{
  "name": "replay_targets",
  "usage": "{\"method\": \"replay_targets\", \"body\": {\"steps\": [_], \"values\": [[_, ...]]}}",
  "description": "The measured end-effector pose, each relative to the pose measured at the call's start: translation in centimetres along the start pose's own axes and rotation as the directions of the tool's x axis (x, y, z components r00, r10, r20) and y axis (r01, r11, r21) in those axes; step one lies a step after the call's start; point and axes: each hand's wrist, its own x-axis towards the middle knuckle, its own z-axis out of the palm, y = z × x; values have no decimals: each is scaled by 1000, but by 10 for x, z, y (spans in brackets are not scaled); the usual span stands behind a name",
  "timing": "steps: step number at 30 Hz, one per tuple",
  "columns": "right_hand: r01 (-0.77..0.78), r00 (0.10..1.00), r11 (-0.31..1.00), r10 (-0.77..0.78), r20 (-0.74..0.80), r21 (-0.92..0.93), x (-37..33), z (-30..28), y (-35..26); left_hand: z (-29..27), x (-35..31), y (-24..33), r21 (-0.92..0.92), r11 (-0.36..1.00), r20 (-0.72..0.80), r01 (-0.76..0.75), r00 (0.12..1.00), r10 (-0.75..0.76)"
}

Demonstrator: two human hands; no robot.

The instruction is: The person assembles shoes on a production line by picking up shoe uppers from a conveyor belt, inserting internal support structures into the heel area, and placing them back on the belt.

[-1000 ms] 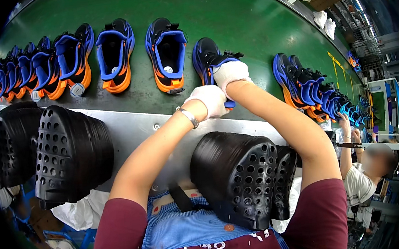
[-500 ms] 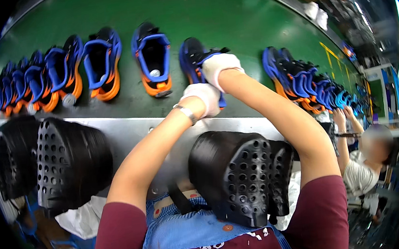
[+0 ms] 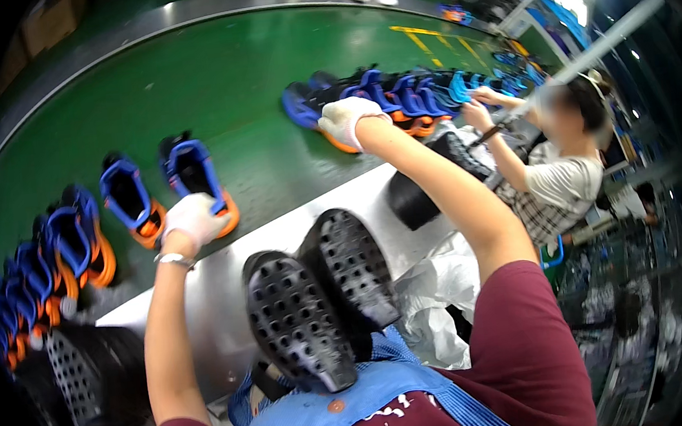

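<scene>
The left hand (image 3: 195, 217) is at the heel of 1 shoe (image 3: 191, 166), near the near edge of the green surface (image 3: 221, 77); its fingers are bent, but I cannot tell if they grip. The right hand (image 3: 351, 119), fingers curled, touches another shoe (image 3: 302, 106) farther right along this edge; its grip also I cannot tell. 2 black blocks (image 3: 298, 324) stand before the surface.

Head-worn, the left of two side-by-side fisheye cameras looks down and forward over the apron (image 3: 292, 425) to the green table (image 3: 233, 71). The apron is close at the lower edge, the left hand (image 3: 196, 219) and right hand (image 3: 351, 120) farther out; the wide view takes in a co-worker (image 3: 555, 180) at right and curves the table's far edge.
</scene>
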Motion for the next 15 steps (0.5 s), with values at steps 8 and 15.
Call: {"method": "replay_targets", "body": {"steps": [8,15], "values": [[-314,931,933,339,-133,178,36,26,79,3,22,-42,-30,995,185,91,979,-84],[-381,893,892,423,-154,241,68,70,77,4,12,-32,-136,987,91,85,993,-73]]}}
